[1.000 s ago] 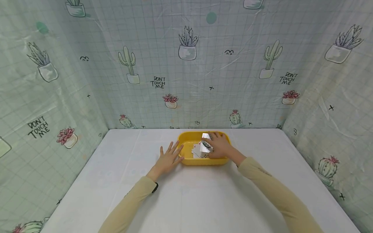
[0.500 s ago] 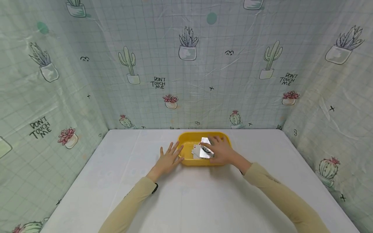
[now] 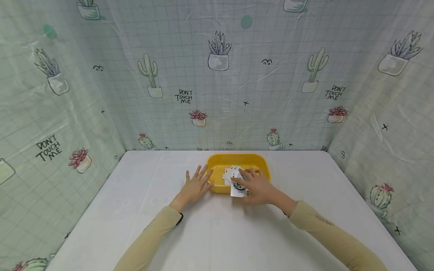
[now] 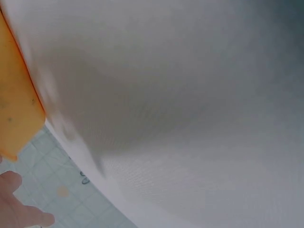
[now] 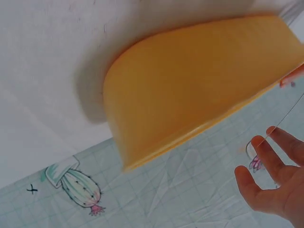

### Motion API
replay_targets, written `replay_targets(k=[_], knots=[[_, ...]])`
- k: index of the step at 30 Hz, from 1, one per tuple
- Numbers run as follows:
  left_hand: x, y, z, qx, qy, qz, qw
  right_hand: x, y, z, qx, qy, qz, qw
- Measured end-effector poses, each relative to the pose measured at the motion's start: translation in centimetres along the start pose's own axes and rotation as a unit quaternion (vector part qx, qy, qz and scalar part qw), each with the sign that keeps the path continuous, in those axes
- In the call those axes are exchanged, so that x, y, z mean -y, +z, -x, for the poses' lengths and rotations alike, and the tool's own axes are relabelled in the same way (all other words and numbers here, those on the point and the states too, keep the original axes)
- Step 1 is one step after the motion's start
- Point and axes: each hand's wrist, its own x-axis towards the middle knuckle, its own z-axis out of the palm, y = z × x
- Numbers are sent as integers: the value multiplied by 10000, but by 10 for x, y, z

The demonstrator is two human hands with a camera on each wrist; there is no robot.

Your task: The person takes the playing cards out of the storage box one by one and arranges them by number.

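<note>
My right hand pinches a playing card, which looks like the ace of spades with a large dark centre design. The card sits above the front rim of a yellow tray, overlapping it in the head view. From the right wrist view only the card's thin edge shows by the fingertips. More playing cards lie overlapped inside the tray, partly hidden by the held one. With fingers spread, my left hand rests at the tray's left end, its fingertips against the rim. A few of those fingers show in the left wrist view.
A white table carries the tray near its back edge. Cloth walls printed with cacti and a grid stand behind the table and on both sides.
My right hand has drawn back toward me, bringing the card from over the tray's middle to its front rim. Cards beneath it have come into sight. The left hand has stayed put.
</note>
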Motion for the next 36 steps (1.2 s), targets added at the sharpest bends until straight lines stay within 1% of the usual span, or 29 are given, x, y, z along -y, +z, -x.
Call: replay_targets(k=[7,16,21,26,30,36], knots=[[0,2,-1,8,-46,-49,10000,11,8,9,125,-90,-68,9999],[1,3,1,6,-42,-35,10000,20,18,19,31,-505,-53,9987],[1,3,-1,59,-66,19,10000,25,21,20,-69,-659,26,9978],[2,2,-2,54,-80,-65,9999,32,23,21,-207,-830,-66,9963],[2,2,-1,31,-79,-10,10000,36,25,21,-134,-887,-211,9957],[2,5,-2,43,-61,-75,9999,40,35,21,-154,-974,-149,9950]])
